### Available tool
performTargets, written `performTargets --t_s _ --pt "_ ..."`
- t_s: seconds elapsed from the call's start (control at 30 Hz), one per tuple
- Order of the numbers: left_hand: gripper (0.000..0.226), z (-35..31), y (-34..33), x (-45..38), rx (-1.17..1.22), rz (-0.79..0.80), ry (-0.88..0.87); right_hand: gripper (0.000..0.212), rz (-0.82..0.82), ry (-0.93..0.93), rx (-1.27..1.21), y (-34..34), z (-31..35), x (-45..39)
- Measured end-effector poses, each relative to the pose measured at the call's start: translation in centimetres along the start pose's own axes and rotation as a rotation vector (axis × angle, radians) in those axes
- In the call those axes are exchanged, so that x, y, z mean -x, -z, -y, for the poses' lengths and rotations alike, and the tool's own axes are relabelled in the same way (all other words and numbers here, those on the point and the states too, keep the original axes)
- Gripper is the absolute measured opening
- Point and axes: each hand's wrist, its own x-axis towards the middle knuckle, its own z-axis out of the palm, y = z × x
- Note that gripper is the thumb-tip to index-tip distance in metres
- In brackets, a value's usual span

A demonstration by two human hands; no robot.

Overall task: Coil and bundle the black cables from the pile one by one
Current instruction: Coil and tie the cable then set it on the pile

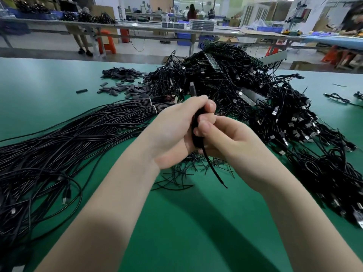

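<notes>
My left hand (172, 132) and right hand (222, 138) both grasp the coiled black cable (196, 132) — I should keep wraps tight, tucking the loose tail (216, 173) before release.

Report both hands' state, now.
Left hand: gripping the thin black coiled cable.
Right hand: pinching the same cable.

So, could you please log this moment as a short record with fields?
left hand: grips the black cable
right hand: pinches the same cable
cable end: hangs loose below the hands
pile: tangled cables with plugs, behind and right
long cables: laid out left, tied with white bands
table: green
</notes>
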Motion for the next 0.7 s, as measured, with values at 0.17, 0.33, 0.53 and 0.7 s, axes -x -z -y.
performTargets --t_s 0.17,0.33,0.53,0.7 --pt "0.025 -0.6 1.0 0.5 -0.09 0.034 -0.022 0.033 0.047 0.004 -0.008 0.4 0.1 0.0" --pt "0.025 -1.2 1.6 1.1 -0.167 0.045 -0.047 0.029 0.1 0.014 -0.056 0.1 -0.2 0.1" --pt "0.029 -0.6 -0.3 0.6 0.043 -0.021 -0.068 0.054 -0.006 0.029 0.044 -0.2 0.2 0.1" --pt "0.03 -0.2 -0.9 0.4 0.097 -0.078 -0.099 0.046 -0.052 0.052 0.172 0.0 0.6 0.1"
